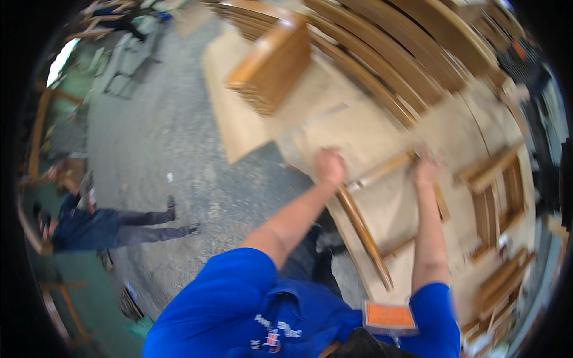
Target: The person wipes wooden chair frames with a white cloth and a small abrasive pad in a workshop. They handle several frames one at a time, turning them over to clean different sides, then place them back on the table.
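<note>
A varnished wooden frame (365,237) of round-edged bars lies at the near edge of a cardboard-covered worktop in front of me. My left hand (330,167) is closed on its left far corner, where the long leg meets a crossbar (382,171). At the crossbar's other end, my right hand (425,169) is closed round the right corner. Motion blur smears the fingers of both hands, and they hide the joints under them. A lower rail (399,246) runs between the frame's sides, partly behind my right forearm.
The worktop (382,134) holds a stack of wooden boards (271,65) and long curved slats (382,71) on its far side. More wooden frames (498,197) lie at the right. A person (89,227) stands on the concrete floor (161,137) at the left, near a grey cart (126,62).
</note>
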Demonstrator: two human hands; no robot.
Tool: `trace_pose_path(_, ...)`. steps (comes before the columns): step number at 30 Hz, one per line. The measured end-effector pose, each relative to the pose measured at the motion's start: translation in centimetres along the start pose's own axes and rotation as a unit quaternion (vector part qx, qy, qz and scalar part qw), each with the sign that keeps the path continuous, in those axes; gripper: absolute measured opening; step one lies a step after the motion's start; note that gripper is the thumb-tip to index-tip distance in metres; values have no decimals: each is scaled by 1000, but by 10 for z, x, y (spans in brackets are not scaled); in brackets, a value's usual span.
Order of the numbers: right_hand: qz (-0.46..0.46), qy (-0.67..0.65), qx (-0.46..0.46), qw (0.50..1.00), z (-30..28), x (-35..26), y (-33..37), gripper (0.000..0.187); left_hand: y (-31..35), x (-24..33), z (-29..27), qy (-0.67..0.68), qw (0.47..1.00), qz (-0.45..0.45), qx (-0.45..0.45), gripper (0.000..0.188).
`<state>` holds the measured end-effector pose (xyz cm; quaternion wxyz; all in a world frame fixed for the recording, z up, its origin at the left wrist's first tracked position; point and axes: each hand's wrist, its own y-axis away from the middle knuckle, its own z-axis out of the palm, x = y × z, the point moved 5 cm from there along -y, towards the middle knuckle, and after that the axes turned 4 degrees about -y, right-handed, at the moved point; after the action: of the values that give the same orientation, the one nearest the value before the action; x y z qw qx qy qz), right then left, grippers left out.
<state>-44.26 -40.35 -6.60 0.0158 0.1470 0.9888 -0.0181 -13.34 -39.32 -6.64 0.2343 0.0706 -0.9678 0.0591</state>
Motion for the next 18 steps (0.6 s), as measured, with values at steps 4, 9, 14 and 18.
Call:
trace_pose_path(4,-44,-16,0,999,0,-34,34,52,3,9,-9,-13,999,31,28,23)
trace_pose_path(9,-194,-101,-99,971,25,-65,89,55,6,11,-14,-3,998,34,45,22)
trace_pose_path(14,-56,25,9,998,-7,13,23,56,5,9,-10,7,998,43,47,21)
trace_pose_path(18,36,-98,-69,992,-17,74,9,46,3,8,-8,17,998,43,39,20)
